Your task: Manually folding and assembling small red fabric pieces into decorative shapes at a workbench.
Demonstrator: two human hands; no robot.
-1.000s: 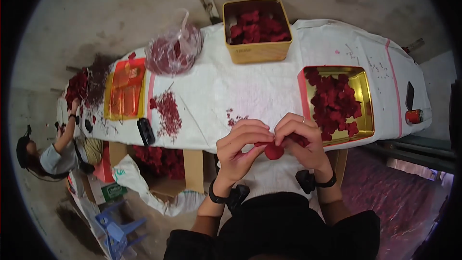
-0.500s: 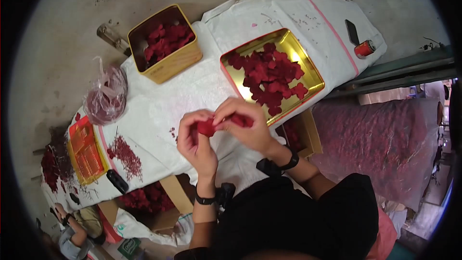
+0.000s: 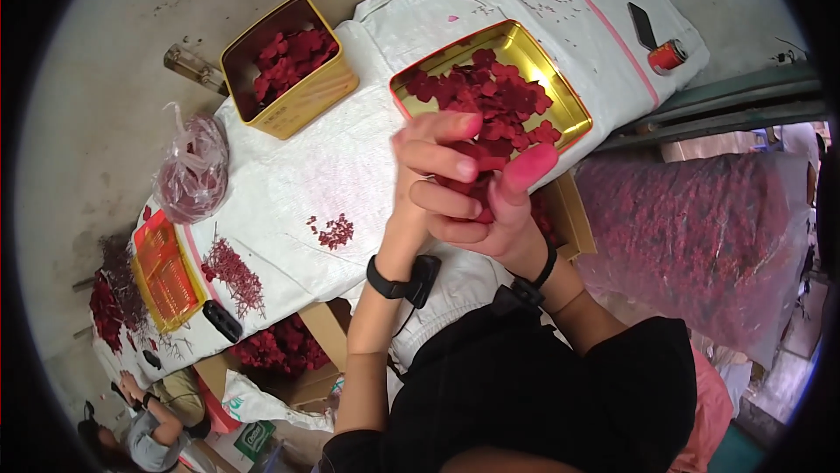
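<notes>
My two hands are close together over the near edge of a shallow gold tin (image 3: 573, 114) with a red rim. My right hand (image 3: 503, 232) is cupped, fingers curled around several dark red cloth-like flower pieces (image 3: 468, 184), its pink-stained thumb raised beside them. From the left, my left hand (image 3: 420, 154) reaches across with its fingers stretched out and apart against those flower pieces; its thumb is hidden. More red flower pieces (image 3: 490, 92) lie heaped in the tin. Overlapping fingers hide part of what lies in my right palm.
Left of the tin stand a deep yellow tin (image 3: 306, 110) of red flowers and a plastic bag (image 3: 192, 171). A small pile of red bits (image 3: 335, 232) lies on the white-covered table (image 3: 324, 158). Cardboard boxes (image 3: 319, 333) sit below. A phone (image 3: 641, 27) and red can (image 3: 668, 56) lie far right.
My left hand has moved right, its fingers spreading over the flower pieces in my right hand. Both hands appear larger, and the small pile of bits has come into full view.
</notes>
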